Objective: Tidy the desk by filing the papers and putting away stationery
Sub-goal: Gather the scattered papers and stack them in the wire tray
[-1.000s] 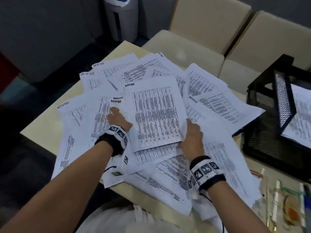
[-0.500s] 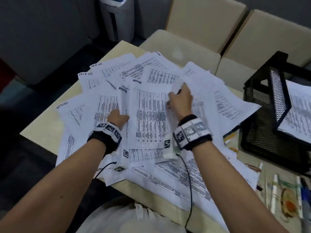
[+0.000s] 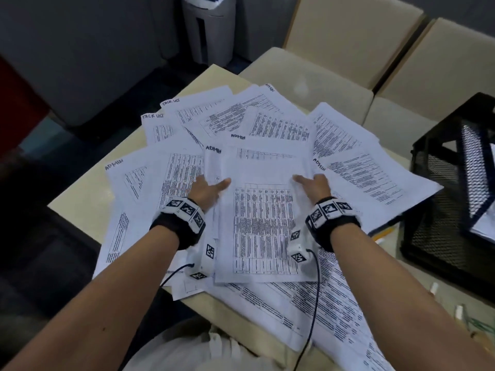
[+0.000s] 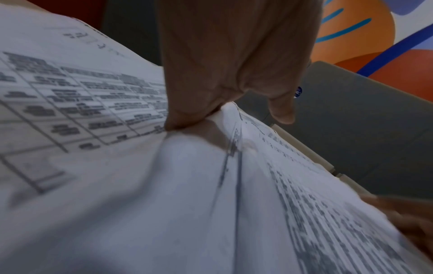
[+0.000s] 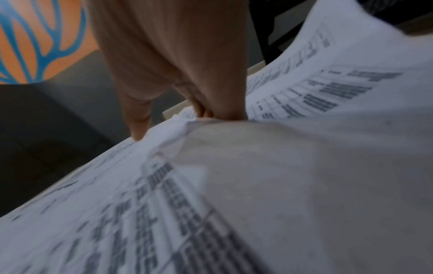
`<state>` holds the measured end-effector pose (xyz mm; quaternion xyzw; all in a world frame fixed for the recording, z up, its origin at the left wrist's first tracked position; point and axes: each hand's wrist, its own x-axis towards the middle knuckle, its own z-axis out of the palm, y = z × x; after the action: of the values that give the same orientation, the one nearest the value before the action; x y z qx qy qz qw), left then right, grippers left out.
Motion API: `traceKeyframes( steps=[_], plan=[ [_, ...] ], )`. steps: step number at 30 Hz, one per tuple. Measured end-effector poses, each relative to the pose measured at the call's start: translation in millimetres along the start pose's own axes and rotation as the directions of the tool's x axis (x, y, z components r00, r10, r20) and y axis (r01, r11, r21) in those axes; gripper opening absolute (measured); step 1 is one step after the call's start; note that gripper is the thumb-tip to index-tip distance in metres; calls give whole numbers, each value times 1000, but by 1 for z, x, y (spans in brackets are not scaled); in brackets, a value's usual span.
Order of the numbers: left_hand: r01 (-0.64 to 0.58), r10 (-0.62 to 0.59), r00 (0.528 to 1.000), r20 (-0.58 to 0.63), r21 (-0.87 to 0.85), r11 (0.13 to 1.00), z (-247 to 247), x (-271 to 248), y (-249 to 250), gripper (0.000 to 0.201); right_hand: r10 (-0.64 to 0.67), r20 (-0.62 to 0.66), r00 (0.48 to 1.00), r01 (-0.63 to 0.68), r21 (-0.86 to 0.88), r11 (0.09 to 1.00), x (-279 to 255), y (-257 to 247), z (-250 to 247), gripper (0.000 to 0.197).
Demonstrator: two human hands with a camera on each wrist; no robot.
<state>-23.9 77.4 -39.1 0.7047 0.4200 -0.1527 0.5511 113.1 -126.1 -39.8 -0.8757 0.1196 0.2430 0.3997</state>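
Progress: early | white printed paper sheets point(image 3: 270, 210) lie fanned across the beige desk point(image 3: 80, 202) | left hand point(image 3: 206, 190) and right hand point(image 3: 313, 184) each pinch 1 small stack's side | black mesh file tray point(image 3: 452, 188) holds few sheets | pens point(image 3: 434, 287) unstowed

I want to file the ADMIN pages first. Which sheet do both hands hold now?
The centre sheet marked ADMIN, on top of the pile: left hand and right hand grip its side edges. The other sheets lie untouched.
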Motion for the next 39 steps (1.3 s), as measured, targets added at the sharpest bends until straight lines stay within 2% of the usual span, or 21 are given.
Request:
traceKeyframes(
  steps=[2, 4, 7, 8, 10, 11, 13, 15, 16, 18, 21, 23, 25, 29, 31, 33, 35, 37, 39],
  plan=[
    [-49, 50, 999, -5, 82, 995, 8, 8, -7, 120, -90, 70, 993, 90, 7, 996, -3, -2, 13, 61],
    [-63, 65, 998, -18, 116, 991, 12, 15, -10, 123, -217, 66, 974, 219, -21, 976, -11, -6, 21, 39],
    [-44, 59, 997, -52, 261, 964, 12, 7, -5, 99, -426, -36, 904, 425, -47, 904, -32, -13, 12, 26],
    [-48, 68, 996, -62, 288, 957, 11, 4, -3, 98, -476, -92, 875, 471, -73, 879, -37, -15, 4, 22],
    [-62, 74, 997, -28, 300, 952, 8, -2, 2, 108, -546, -165, 821, 541, -75, 837, -49, -20, -20, 8],
    [-76, 76, 997, 9, 282, 956, 7, -4, 6, 120, -577, -178, 797, 579, -45, 814, -56, -23, -34, 5],
    [-170, 158, 983, 94, 139, 976, 5, -17, 26, 139, -629, -195, 752, 647, 40, 761, -75, -31, -60, 6],
    [-368, 377, 922, 92, -102, 924, 2, -31, 59, 116, -665, -227, 711, 702, 180, 689, -95, -39, -81, 9],
    [-466, 491, 868, 78, -216, 858, -2, -41, 76, 105, -677, -256, 690, 724, 248, 644, -105, -43, -90, 16],
    [-586, 647, 762, 34, -390, 711, -11, -61, 109, 98, -691, -333, 641, 765, 345, 544, -125, -53, -108, 21],
    [-666, 775, 631, -38, -539, 516, -19, -92, 145, 61, -742, -434, 511, 845, 411, 341, -152, -64, -135, 27],
    [-689, 798, 597, -90, -568, 451, -22, -113, 159, 64, -752, -481, 450, 876, 401, 267, -160, -64, -146, 28],
    [-699, 812, 578, -87, -567, 436, -19, -118, 157, 73, -726, -502, 469, 871, 398, 288, -162, -57, -147, 30],
    [-703, 799, 600, -36, -500, 506, 0, -105, 125, 72, -635, -451, 627, 775, 447, 447, -150, -10, -122, 47],
    [-693, 774, 633, -10, -452, 562, 11, -96, 108, 66, -583, -395, 710, 700, 478, 530, -144, 17, -106, 57],
    [-658, 731, 683, 9, -427, 620, 20, -87, 93, 66, -517, -373, 771, 636, 505, 584, -140, 35, -90, 57],
    [-647, 709, 704, 41, -373, 664, 28, -82, 82, 75, -424, -403, 811, 584, 517, 626, -137, 44, -77, 46],
    [-646, 691, 720, 68, -299, 703, 36, -80, 72, 66, -326, -443, 835, 535, 520, 666, -135, 47, -67, 39],
    [-633, 665, 739, 109, -223, 741, 43, -77, 64, 54, -271, -451, 851, 495, 515, 699, -133, 47, -61, 44]
  ],
)
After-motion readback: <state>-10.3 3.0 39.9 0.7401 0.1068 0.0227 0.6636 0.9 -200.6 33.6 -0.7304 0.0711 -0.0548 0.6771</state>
